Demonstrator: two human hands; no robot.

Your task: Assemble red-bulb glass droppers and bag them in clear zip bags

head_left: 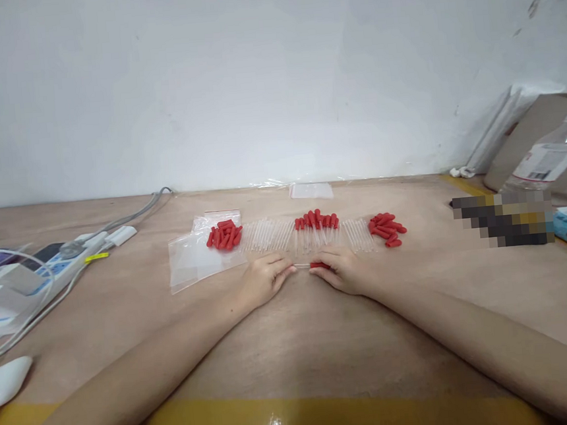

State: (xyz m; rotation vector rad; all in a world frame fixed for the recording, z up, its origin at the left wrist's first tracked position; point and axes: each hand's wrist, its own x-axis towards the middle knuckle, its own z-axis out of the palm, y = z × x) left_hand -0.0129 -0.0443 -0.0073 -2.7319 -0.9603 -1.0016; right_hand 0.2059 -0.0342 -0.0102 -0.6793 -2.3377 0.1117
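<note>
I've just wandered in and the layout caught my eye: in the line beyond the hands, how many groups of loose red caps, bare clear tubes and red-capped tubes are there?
Loose red cap piles: 2
Bare clear tube rows: 2
Red-capped tube rows: 1
Total: 5 groups

The single head-worn camera looks from above the near side of the flat, light-brown tabletop [299, 343], facing 12 o'clock and angled downward; the bare, tapering left forearm [171, 354] and right forearm [457, 329] enter close to the lens from 7 and 5 o'clock; the flat, white-painted wall [252, 76] closes the view at 12 o'clock.
</note>
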